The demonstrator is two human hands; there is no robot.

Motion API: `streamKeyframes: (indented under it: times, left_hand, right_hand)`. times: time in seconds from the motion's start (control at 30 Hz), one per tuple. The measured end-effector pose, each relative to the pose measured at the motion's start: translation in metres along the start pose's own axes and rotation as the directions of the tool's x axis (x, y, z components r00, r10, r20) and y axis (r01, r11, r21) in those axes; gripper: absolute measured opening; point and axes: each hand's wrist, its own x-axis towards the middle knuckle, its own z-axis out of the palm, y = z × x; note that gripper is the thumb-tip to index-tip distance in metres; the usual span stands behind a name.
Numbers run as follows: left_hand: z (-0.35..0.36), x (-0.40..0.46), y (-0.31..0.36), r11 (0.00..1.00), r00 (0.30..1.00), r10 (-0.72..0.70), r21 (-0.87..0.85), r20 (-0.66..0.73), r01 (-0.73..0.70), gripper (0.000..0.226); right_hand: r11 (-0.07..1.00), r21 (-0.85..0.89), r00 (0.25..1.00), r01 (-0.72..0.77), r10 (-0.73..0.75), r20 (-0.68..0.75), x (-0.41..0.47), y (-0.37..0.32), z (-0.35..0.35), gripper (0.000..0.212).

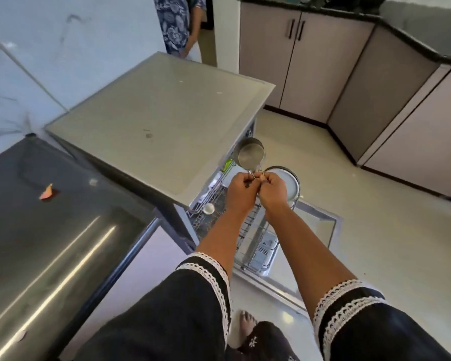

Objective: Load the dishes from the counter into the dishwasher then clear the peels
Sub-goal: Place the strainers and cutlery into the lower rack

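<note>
Both hands raised over the pulled-out dishwasher rack (255, 230), knuckles nearly touching. Left hand (241, 195) curled, fingertips pinching the near end of a wire handle; right hand (272, 192) likewise curled and pinching the same handle from the other side. Held between them: a small steel cup (249, 153), probably a measuring cup or tiny saucepan, hard to say at this size. Cup in the air, above the rack's far end and just beside the edge of the grey dishwasher top (162, 118). Long axis from handle to bowl, pointing away from the body and slightly left; open mouth tilted toward the camera, inside visible, seemingly empty. Judged light, rigid, not fragile; polished metal likely slick if wet, thin handle prone to swivel in a pinch. Better hold probably one hand on the handle, the other around the bowl wall. Below the right hand, a round white plate (288, 185) standing on edge in the rack. Further out, a pink-orange peel (47, 192) lying on the dark steel counter (50, 243) at left, well apart from the hands.
</note>
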Motion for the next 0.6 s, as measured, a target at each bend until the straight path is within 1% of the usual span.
streamKeyframes:
  times: [0.07,0.17,0.27,0.33,0.43,0.5,0.6]
  left_hand:
    - [0.013,0.003,-0.018,0.999,0.998,-0.050,0.023,0.039,0.049,0.013]
    - [0.027,0.009,-0.053,0.994,0.990,-0.110,0.016,0.089,0.109,0.012]
    - [0.037,0.022,-0.105,0.992,0.983,-0.125,0.027,0.138,0.122,0.024]
    - [0.045,0.036,-0.144,0.987,0.977,-0.158,0.051,0.140,0.152,0.026]
    - [0.057,0.056,-0.191,0.975,0.970,-0.220,0.042,0.105,0.217,0.017]
    - [0.067,0.075,-0.226,0.973,0.970,-0.231,0.040,0.079,0.228,0.017]
    - [0.082,0.103,-0.276,0.976,0.974,-0.218,-0.007,0.056,0.219,0.016]
  right_hand:
    - [0.999,0.005,0.999,-0.038,0.038,0.006,0.013,0.021,-0.002,0.027]
    - [0.996,0.013,0.996,-0.089,0.089,0.002,0.033,0.059,0.007,0.024]
    - [0.989,0.026,0.989,-0.147,0.147,0.019,0.054,0.107,0.022,0.024]
    - [0.989,0.012,0.988,-0.148,0.148,0.045,0.072,0.139,0.035,0.024]
    - [0.989,0.026,0.987,-0.148,0.146,0.070,0.102,0.178,0.055,0.026]
    - [0.991,0.025,0.989,-0.132,0.131,0.069,0.127,0.205,0.069,0.026]
    - [0.994,0.044,0.992,-0.102,0.099,0.077,0.161,0.248,0.087,0.024]
